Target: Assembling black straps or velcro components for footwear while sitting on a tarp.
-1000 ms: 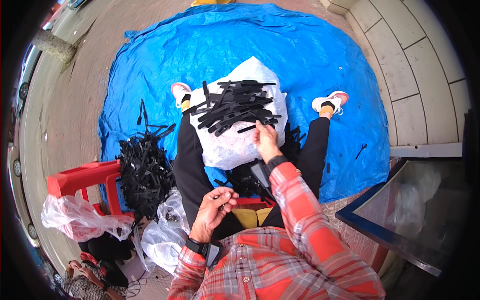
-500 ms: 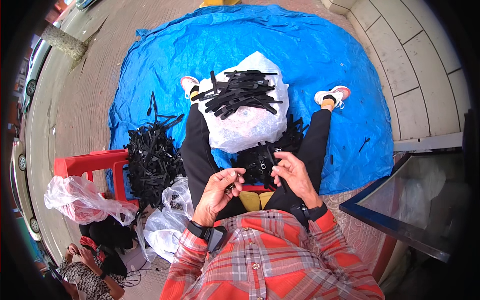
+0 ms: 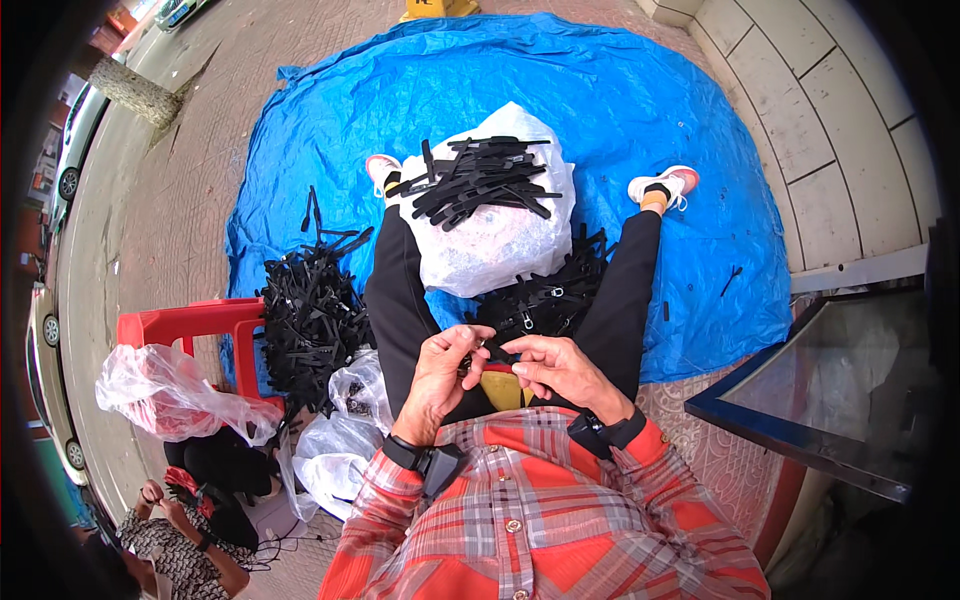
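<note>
Just in front of my lap, my two hands meet at the fingertips. My left hand [image 3: 445,372] is closed in a pinch on a small shiny metal piece, mostly hidden by the fingers. My right hand [image 3: 570,372] is closed on a black strap [image 3: 497,352], its end against the left fingertips. Past my hands, a heap of black straps [image 3: 545,305] with metal buckles lies between my legs. Beyond it, a stuffed white plastic bag [image 3: 490,250] carries a pile of black straps [image 3: 480,185] on top.
A blue tarp [image 3: 690,260] spreads under my feet. To the left are another heap of black straps [image 3: 312,325], a red plastic stool [image 3: 190,325] and clear plastic bags [image 3: 335,455]. A person [image 3: 175,545] sits at lower left. A blue-framed glass panel [image 3: 800,400] stands at right.
My hands have come together. The right hand has moved left and bent inward, bringing the black strap to the left fingertips, which have risen slightly.
</note>
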Motion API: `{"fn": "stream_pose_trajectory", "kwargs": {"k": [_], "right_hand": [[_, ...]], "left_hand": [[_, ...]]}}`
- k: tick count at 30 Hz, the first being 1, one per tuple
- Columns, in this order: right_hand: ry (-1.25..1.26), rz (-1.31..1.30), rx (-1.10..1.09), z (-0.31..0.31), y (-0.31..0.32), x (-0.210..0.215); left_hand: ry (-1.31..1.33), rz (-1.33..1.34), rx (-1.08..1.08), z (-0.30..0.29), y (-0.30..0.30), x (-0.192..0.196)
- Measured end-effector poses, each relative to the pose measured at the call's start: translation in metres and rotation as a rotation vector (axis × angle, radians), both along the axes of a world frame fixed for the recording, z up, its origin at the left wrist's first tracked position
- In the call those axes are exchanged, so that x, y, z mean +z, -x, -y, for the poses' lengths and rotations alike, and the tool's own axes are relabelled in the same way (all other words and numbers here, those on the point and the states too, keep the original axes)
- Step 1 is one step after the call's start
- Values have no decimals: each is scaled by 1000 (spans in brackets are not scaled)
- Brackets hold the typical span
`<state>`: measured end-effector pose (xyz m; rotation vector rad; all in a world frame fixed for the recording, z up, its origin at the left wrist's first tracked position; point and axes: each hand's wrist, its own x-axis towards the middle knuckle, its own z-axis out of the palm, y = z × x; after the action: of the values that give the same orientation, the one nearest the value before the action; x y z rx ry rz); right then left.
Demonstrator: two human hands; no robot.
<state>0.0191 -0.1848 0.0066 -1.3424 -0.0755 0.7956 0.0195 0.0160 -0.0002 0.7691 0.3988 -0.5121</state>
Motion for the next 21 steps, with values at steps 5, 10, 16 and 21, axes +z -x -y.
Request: {"fn": "stream_pose_trajectory", "kwargs": {"k": [5,10,16,21], "right_hand": [[-16,-9,51,3,-4,3],[-80,5,43,-8,-10,10],[95,17,156,-14,-20,26],[2,10,99,-21,-23,23]], "left_hand": [[-89,131,-47,-9,4,6],[-280,253,-179,-9,8,10],[-237,245,-102,-16,9,7],[-417,324,-134,-10,9,20]]}}
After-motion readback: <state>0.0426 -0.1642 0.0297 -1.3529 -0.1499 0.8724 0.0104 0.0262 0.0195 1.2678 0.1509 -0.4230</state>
